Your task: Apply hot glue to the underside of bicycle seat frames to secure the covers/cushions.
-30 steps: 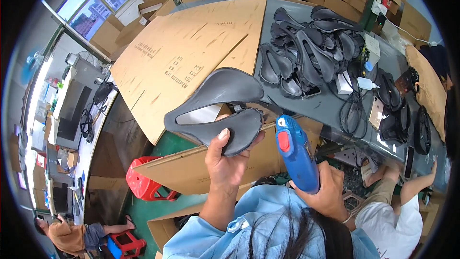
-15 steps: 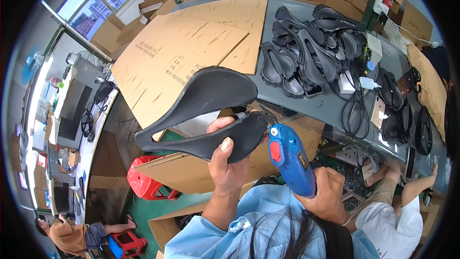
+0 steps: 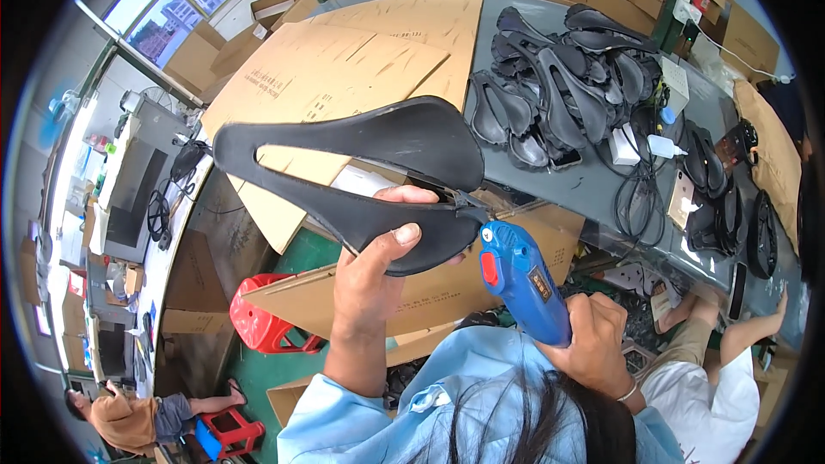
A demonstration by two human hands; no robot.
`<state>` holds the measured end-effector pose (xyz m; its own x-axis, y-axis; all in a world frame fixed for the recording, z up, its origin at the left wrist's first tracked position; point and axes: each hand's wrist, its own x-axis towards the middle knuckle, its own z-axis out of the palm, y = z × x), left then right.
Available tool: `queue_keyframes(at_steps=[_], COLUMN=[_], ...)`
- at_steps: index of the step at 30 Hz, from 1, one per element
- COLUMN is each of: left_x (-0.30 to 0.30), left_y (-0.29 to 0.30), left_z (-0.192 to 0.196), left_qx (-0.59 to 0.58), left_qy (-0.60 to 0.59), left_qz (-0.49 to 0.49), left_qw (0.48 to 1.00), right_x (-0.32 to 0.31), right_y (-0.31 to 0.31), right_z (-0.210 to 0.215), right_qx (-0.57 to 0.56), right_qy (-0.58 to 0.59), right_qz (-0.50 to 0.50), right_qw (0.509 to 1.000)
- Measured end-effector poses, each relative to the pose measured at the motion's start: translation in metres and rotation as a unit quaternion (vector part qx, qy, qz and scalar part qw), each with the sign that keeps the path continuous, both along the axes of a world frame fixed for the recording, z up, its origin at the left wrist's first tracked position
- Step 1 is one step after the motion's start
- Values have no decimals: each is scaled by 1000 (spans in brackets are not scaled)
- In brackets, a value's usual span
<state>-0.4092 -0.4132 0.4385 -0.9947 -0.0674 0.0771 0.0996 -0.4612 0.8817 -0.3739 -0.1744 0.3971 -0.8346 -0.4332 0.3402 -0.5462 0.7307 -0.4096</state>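
Observation:
A black bicycle saddle (image 3: pixel 421 142) with a long central cut-out is raised in front of me, its narrow nose toward the left. My left hand (image 3: pixel 371 271) grips one side of its wide rear part, thumb on top and fingers underneath. In my right hand (image 3: pixel 591 335) is a blue handheld power cutter (image 3: pixel 526 279) with a red button, held by its rear end. The cutter's dark tip meets the saddle's rear edge at the near wing; the blades themselves are hard to make out.
A heap of black saddles (image 3: pixel 559 77) lies on the grey table (image 3: pixel 593 193), beside flat cardboard sheets (image 3: pixel 318 69). Cables, a white bottle (image 3: pixel 662 146) and a phone (image 3: pixel 680 198) lie to the right. A red stool (image 3: pixel 262 314) stands below left. A person in white (image 3: pixel 705 404) is close on my right.
The saddle has turned, its nose swinging up and to the left, and my left hand has shifted left with it. The cutter stays almost in place at the rear edge.

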Motion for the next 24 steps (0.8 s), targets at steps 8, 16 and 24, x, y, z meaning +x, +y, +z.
queue_keyframes(at_steps=[8,16,24], left_x=[-5,0,-26], left_y=[-2,0,-12], left_z=[11,-1,-54], left_qx=[-78,-137,-545], left_qy=[-70,-120,-22], left_qz=[-41,-18,180], left_qw=[994,983,819], right_x=[-3,0,-8], right_y=[2,0,18], right_z=[4,-1,-24], right_qx=[-13,-37,-88], right_qy=[21,7,-99], right_qz=[28,55,-28], right_qw=[999,998,991])
